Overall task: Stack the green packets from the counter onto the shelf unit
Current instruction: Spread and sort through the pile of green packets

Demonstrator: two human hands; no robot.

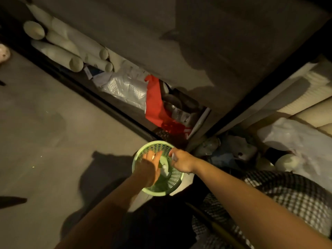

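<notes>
A round light-green perforated basket (175, 178) sits on the floor below me. My left hand (149, 168) reaches down into it, fingers curled around something pale and greenish (164, 168) that I cannot make out clearly. My right hand (180, 159) grips the basket's far right rim. The scene is dim. No shelf unit with stacked green packets is plainly visible.
A low dark cabinet opening holds white rolled tubes (75, 62), plastic bags (125, 88) and a red cloth (155, 101). More white bags and rolls (291, 141) lie at right. Grey floor (45, 132) spreads to the left. A checked garment (287, 203) is at lower right.
</notes>
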